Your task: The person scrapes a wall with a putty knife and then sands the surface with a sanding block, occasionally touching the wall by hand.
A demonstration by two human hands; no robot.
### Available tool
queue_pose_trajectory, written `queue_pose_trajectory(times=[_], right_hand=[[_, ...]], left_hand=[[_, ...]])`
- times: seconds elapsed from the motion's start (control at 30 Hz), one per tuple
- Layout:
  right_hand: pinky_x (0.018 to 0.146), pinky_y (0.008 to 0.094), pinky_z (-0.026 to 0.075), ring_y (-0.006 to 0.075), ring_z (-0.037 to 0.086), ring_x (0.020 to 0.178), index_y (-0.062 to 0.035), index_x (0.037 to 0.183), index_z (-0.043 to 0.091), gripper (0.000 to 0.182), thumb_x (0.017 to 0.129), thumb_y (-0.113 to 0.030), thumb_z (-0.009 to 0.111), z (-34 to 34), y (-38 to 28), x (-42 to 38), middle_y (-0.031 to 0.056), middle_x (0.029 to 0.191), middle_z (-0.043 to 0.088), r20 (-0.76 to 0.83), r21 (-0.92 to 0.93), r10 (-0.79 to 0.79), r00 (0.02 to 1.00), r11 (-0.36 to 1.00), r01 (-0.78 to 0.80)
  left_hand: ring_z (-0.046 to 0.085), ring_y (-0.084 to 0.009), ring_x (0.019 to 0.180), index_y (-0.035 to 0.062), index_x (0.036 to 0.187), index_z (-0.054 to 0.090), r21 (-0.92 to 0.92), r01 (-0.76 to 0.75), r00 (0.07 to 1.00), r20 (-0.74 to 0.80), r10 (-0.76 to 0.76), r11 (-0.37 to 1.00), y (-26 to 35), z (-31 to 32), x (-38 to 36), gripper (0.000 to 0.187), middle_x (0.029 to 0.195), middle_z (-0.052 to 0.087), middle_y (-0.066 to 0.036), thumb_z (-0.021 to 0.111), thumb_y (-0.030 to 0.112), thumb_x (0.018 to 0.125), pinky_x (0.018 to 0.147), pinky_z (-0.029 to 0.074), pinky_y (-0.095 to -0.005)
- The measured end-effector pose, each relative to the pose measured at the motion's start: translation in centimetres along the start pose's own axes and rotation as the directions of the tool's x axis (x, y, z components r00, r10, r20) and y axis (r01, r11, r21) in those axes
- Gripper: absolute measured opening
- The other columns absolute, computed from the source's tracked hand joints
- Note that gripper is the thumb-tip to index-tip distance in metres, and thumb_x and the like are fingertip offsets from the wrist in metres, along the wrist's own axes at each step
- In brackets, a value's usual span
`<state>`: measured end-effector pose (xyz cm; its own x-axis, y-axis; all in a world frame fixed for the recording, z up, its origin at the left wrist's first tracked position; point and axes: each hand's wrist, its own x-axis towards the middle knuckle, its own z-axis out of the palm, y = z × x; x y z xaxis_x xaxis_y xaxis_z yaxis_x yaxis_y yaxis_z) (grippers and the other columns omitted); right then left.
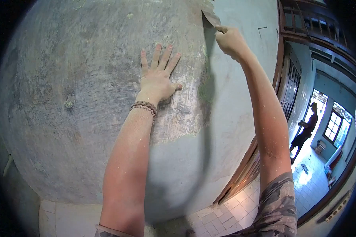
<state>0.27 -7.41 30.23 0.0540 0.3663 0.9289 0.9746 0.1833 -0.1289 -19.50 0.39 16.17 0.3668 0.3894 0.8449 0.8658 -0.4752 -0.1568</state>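
Note:
My left hand [158,82] lies flat against the wall [91,75], fingers spread over bare grey plaster, with a braided bracelet [145,106] around the wrist. Higher up and to the right, my right hand [231,42] is closed around the handle of a scraper [211,19]. The scraper's thin, wide blade points up and left, at the border between the bare plaster and the pale blue-green paint [241,106]. Whether the blade's edge touches the wall is hard to tell. My fingers cover most of the handle.
A nail [262,28] sticks out of the painted wall at the upper right. Beyond a brown door frame [281,59], a person [309,124] stands in a bright room with a window [334,125]. The tiled floor [237,207] shows below.

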Motion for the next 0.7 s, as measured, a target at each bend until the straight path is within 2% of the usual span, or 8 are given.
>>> queue_pose_trajectory(times=[0.1,0.2,0.27,0.3,0.4,0.43,0.57,0.7], right_hand=[[0.042,0.0309,0.036,0.0113,0.042,0.046,-0.0089,0.131,0.064,0.047,0.090,-0.021,0.046,-0.8,-1.2,4.2,0.0043,0.061,0.055,0.040,0.030,0.066,0.997,0.997,-0.067],[0.040,0.0305,0.036,0.0114,0.043,0.044,-0.0122,0.135,0.062,0.050,0.089,-0.021,0.045,-2.0,-2.8,5.3,0.0031,0.059,0.052,0.177,-0.109,0.165,0.970,0.983,-0.147],[0.038,0.0317,0.034,0.0119,0.042,0.043,-0.0091,0.118,0.069,0.041,0.087,-0.021,0.045,-1.9,-2.8,1.5,0.0026,0.057,0.049,0.138,0.039,0.120,0.983,0.991,-0.127],[0.037,0.0334,0.032,0.0123,0.041,0.044,-0.0068,0.102,0.068,0.030,0.087,-0.020,0.045,-1.2,-1.6,0.8,0.0035,0.058,0.050,0.017,0.051,0.020,1.000,0.998,-0.021],[0.037,0.0323,0.030,0.0118,0.038,0.044,-0.0068,0.099,0.066,0.027,0.086,-0.020,0.046,-2.2,-1.0,5.1,0.0028,0.058,0.048,0.201,-0.181,-0.018,0.979,0.982,0.055],[0.037,0.0305,0.027,0.0108,0.036,0.044,-0.0094,0.109,0.069,0.034,0.087,-0.020,0.046,-2.7,-1.7,5.9,0.0019,0.058,0.046,0.162,-0.122,0.141,0.977,0.985,-0.122],[0.038,0.0297,0.027,0.0105,0.034,0.045,-0.0096,0.106,0.070,0.033,0.087,-0.019,0.044,-3.3,-2.8,2.1,0.0009,0.059,0.045,0.137,0.025,0.175,0.975,0.983,-0.181],[0.039,0.0296,0.027,0.0100,0.034,0.046,-0.0086,0.106,0.069,0.034,0.087,-0.019,0.044,-2.6,-2.4,4.6,0.0009,0.059,0.045,0.130,-0.018,0.155,0.979,0.988,-0.154]], left_hand=[[-0.008,-0.0238,0.153,0.0326,0.158,0.015,0.011,0.009,1.000,0.026,-0.010,1.000,-0.1,-0.1,-0.1,0.097,0.167,0.001,0.002,0.064,0.065,0.081,0.119,-0.014,-0.0567],[-0.008,-0.0239,0.153,0.0327,0.158,0.015,0.027,0.010,1.000,0.014,-0.010,1.000,-0.1,-0.3,0.2,0.097,0.167,0.000,0.001,0.064,0.064,0.081,0.119,-0.013,-0.0570],[-0.007,-0.0241,0.153,0.0327,0.158,0.014,0.023,0.003,1.000,0.006,-0.003,1.000,0.0,-0.2,0.1,0.098,0.167,0.000,0.001,0.064,0.064,0.081,0.119,-0.013,-0.0572],[-0.007,-0.0242,0.153,0.0327,0.158,0.014,0.021,-0.001,1.000,0.009,0.001,1.000,0.0,-0.1,0.0,0.098,0.167,0.001,0.001,0.064,0.064,0.081,0.119,-0.013,-0.0575],[-0.007,-0.0243,0.153,0.0327,0.158,0.014,0.023,0.005,1.000,0.004,-0.005,1.000,-0.2,0.0,0.2,0.098,0.167,0.001,0.001,0.064,0.065,0.081,0.119,-0.013,-0.0577],[-0.007,-0.0243,0.153,0.0328,0.158,0.014,0.020,0.002,1.000,0.002,-0.002,1.000,-0.2,0.0,0.1,0.098,0.167,0.002,0.001,0.064,0.065,0.080,0.119,-0.013,-0.0578],[-0.007,-0.0244,0.153,0.0328,0.158,0.014,0.008,0.007,1.000,0.020,-0.007,1.000,0.0,-0.2,-0.1,0.098,0.167,0.002,0.001,0.064,0.065,0.081,0.119,-0.014,-0.0577],[-0.008,-0.0244,0.153,0.0329,0.158,0.014,0.020,0.006,1.000,0.025,-0.007,1.000,0.1,0.0,-0.1,0.097,0.167,0.003,0.001,0.064,0.064,0.081,0.119,-0.014,-0.0578]])
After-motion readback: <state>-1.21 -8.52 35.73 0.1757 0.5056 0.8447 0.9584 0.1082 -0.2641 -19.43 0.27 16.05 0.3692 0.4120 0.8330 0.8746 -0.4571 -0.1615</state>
